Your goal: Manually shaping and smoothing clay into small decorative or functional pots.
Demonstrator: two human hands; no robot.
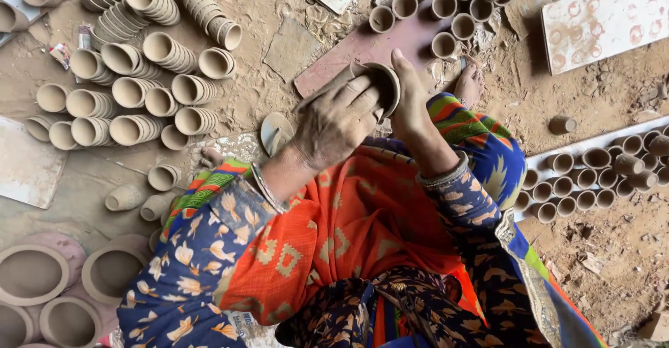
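I hold a small unfired clay cup (384, 83) above my lap with both hands. My left hand (334, 121) wraps over its side from the left, fingers curled around the body. On the right, my right hand (411, 101) grips the rim, the thumb pointing up along the edge. The cup's mouth faces right and up, partly hidden by my fingers. A thin flat stick (327, 87) runs along the top of my left hand. My bare foot (470, 83) rests on the ground just beyond the cup.
Nested stacks of clay cups (139, 55) lie on the ground at left. Upright cups (446, 6) stand on a reddish board (376, 48) ahead, more on a white tray (592, 174) at right. Larger clay bowls (31, 275) sit at lower left. A white board (606, 17) lies at upper right.
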